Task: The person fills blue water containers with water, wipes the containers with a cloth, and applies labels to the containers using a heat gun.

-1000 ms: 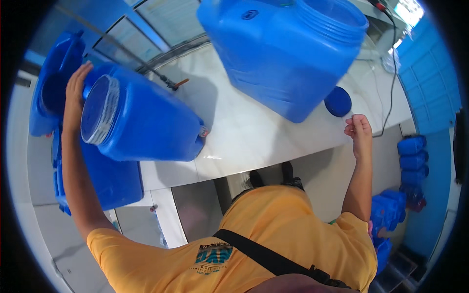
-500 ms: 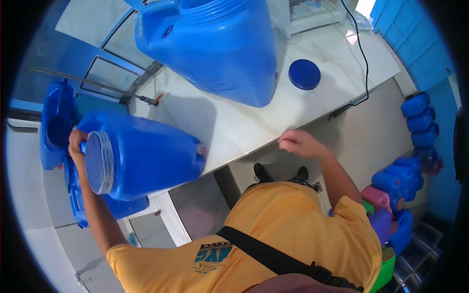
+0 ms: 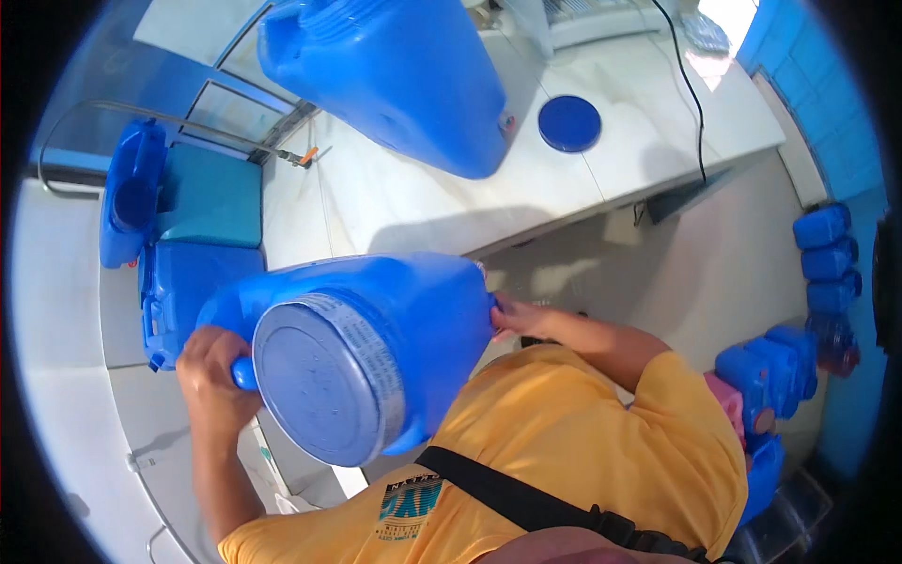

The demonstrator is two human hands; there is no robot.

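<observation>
Leaning sideways, the blue jug may fall if the left hand, its grip wrapped round the handle, slips, and I can't tell the right hand's grip.

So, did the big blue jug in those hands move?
Yes, the jug has come toward the person's body: earlier it lay over the white counter, and now it is mostly past the counter's front edge.

On the white counter, a blue jug is set beyond and left of the right hand's fingers; a dark blue lid is laid beyond and slightly right of them; a black cable is draped farther right. On the floor, well right of the fingers, blue containers are lined up.
</observation>
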